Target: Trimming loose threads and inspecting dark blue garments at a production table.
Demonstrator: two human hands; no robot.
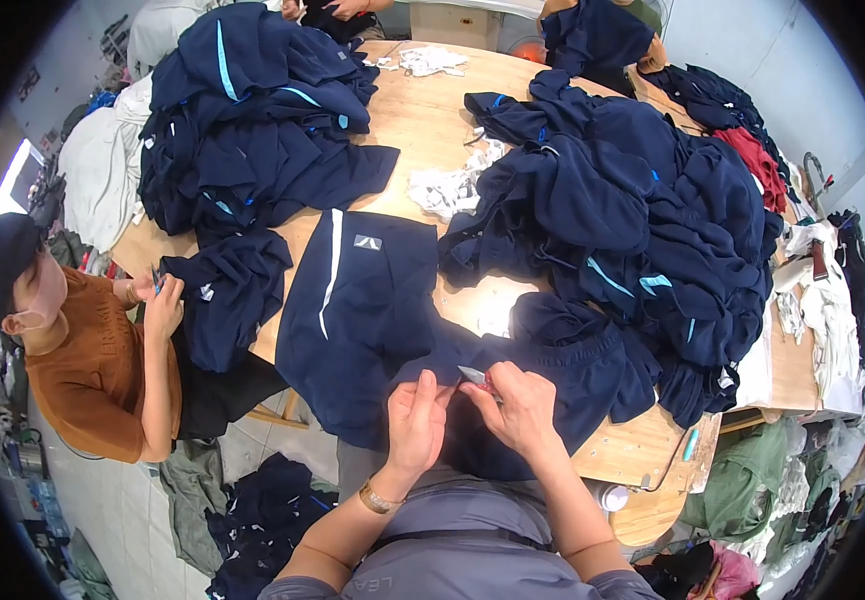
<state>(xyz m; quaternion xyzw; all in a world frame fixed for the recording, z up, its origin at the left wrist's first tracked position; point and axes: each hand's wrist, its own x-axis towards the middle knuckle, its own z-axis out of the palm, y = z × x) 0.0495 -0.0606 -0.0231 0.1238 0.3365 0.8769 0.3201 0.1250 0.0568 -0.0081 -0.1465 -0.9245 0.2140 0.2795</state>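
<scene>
A navy garment (362, 290), with a white stripe and a small grey patch, is spread over the near edge of the table in front of me. My left hand (418, 420) is closed on a fold of it, thumb and fingers pinched together. Close beside it, my right hand (518, 408) grips thread snips (472, 374), whose pointed metal blades show past the fingers. The blade tips lie next to the pinched cloth; any thread there is too small to make out. Gathered navy cloth (587, 345) lies to the right of my hands.
Tall heaps of navy garments stand at the far left (252, 130) and right (642, 200) of the wooden table (422, 120). White scraps (447, 188) lie between them. A co-worker (92, 350) in brown sits at left, handling navy cloth. Others work across the table.
</scene>
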